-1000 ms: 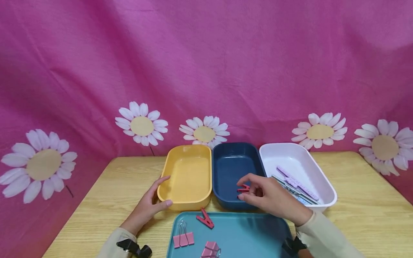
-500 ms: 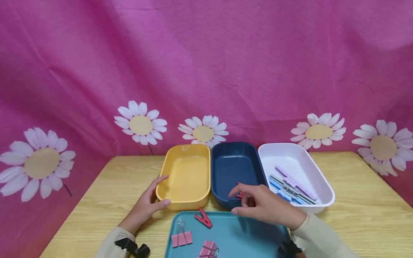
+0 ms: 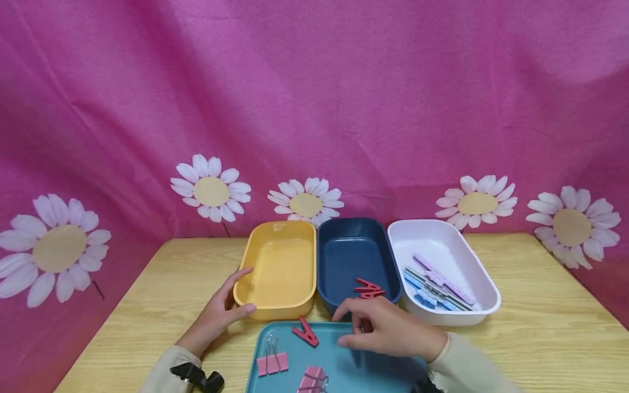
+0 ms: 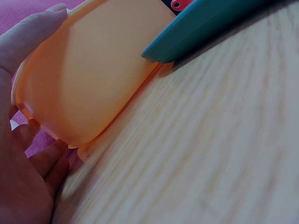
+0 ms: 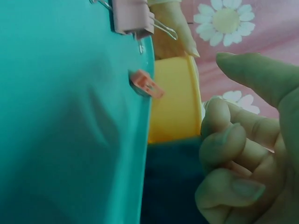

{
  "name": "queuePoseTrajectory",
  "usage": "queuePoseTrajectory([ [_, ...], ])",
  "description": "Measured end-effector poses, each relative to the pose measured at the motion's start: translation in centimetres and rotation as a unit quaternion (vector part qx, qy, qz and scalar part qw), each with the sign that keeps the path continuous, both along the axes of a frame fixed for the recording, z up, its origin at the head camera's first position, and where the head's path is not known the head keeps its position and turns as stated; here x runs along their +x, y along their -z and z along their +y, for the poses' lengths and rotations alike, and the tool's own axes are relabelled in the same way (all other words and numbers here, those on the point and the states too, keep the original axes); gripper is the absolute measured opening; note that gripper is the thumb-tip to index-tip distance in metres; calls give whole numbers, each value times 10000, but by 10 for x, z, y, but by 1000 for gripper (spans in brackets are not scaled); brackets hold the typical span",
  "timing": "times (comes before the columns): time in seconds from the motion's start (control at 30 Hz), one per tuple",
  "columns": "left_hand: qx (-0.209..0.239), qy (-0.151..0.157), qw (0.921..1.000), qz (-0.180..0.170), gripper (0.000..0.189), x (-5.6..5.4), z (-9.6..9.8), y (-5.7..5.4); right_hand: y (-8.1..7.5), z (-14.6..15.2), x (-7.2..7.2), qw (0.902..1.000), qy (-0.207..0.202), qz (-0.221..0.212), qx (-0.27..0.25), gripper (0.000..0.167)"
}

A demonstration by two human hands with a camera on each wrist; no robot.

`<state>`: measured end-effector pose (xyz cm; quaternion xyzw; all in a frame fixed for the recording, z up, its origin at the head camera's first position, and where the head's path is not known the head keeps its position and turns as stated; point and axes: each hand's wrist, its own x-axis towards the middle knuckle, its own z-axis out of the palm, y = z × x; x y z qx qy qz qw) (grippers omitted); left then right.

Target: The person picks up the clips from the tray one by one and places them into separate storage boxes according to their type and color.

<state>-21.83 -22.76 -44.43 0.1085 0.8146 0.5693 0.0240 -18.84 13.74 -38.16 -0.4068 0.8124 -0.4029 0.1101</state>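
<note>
My left hand [image 3: 216, 314] holds the near left corner of a yellow bin [image 3: 280, 262]; the left wrist view has its thumb [image 4: 37, 30] over the rim and its other fingers against the outside wall. Over the far part of a teal tray [image 3: 344, 357] hovers my right hand [image 3: 388, 330], holding nothing, its index finger and thumb apart. A red clothespin [image 3: 306, 332] lies at the tray's far rim, with two pink binder clips [image 3: 272, 363] nearer me. Red clothespins [image 3: 368, 288] also lie in the navy bin [image 3: 356, 251], just beyond the right hand.
To the right stands a white bin [image 3: 484, 286] with lilac, blue and silver flat strips [image 3: 437, 284] inside. The bins form a row on a wooden table [image 3: 545, 305], before a pink daisy cloth [image 3: 314, 98]. The tray sits close in front of them.
My right hand has come back from the navy bin, toward me and left, uncovering the clothespins there. My left hand stays at the yellow bin. The head view has shifted slightly.
</note>
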Motion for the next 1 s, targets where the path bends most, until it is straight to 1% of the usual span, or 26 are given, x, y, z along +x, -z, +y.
queuePoseTrajectory([
  [0.2, 15, -7, 10000, 7, 69, -1, -1, 0, 7, -8, 4, 9975, -433, -552, 13, 31],
  [0.27, 15, -3, 10000, -10, 69, -1, -1, 0, 10, -9, 5, 9962, -557, -666, 9, 29],
  [0.4, 72, 2, 10000, -19, 70, 0, 1, -1, 14, -10, 8, 9947, -683, -767, 31, 28],
  [0.6, 80, -33, 10000, -6, 71, -2, 2, -1, 15, -11, 9, 9930, -798, -869, 91, 26],
  [0.73, 98, -17, 9999, 13, 71, -1, 0, 3, 16, -13, 10, 9891, -1012, -1064, 97, 23],
  [0.87, 174, 64, 9998, 23, 70, -3, 1, 4, 17, -14, 13, 9842, -1238, -1262, 87, 18],
  [1.0, 97, -38, 9999, -62, 69, -2, 1, 1, 17, -16, 16, 9771, -1468, -1536, 51, 16],
])
